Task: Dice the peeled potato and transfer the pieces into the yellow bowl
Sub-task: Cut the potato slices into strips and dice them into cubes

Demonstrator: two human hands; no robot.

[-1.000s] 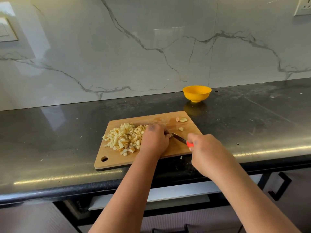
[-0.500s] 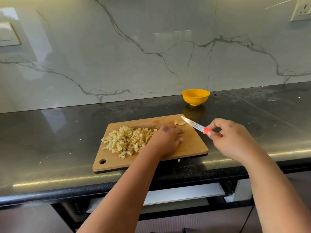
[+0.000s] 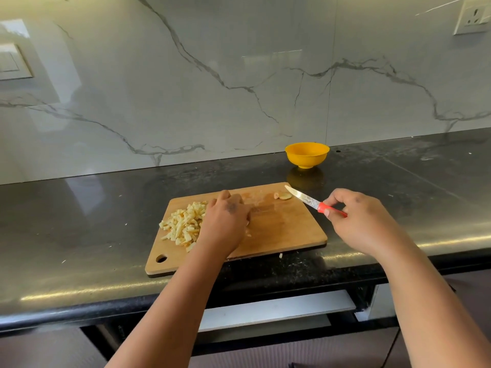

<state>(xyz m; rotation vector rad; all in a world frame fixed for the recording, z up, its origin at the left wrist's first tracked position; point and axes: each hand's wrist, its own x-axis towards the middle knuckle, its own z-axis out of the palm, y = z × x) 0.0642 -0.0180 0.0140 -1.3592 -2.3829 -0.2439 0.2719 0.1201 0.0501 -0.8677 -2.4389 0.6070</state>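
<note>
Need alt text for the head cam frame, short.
A person's left hand rests open on a wooden cutting board beside a pile of diced pale potato pieces, while the right hand holds a red-handled knife above the board's far corner. A small yellow bowl stands behind on the dark countertop.

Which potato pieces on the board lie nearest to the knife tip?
The two end slices at the board's far right corner, beside the knife tip; the diced pile lies far left.
</note>
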